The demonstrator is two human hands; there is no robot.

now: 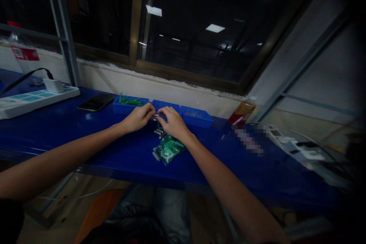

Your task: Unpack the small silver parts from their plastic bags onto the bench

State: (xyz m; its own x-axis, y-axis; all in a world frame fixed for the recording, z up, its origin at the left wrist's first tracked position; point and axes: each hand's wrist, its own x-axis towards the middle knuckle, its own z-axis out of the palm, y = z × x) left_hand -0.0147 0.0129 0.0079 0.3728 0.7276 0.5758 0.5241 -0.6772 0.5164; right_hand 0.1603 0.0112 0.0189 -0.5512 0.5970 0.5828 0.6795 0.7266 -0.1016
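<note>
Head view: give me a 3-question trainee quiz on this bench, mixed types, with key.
1. True or false: the green circuit boards lie on the blue bench, nearer the person than both hands.
2. Which bin holds green parts? A. left blue bin B. right blue bin C. neither
3. What dark flat thing lies left of the bins?

Key
1. True.
2. A.
3. A phone, lying flat on the bench.

Note: the left hand and right hand meet on a small part; too dim to identify it.
</note>
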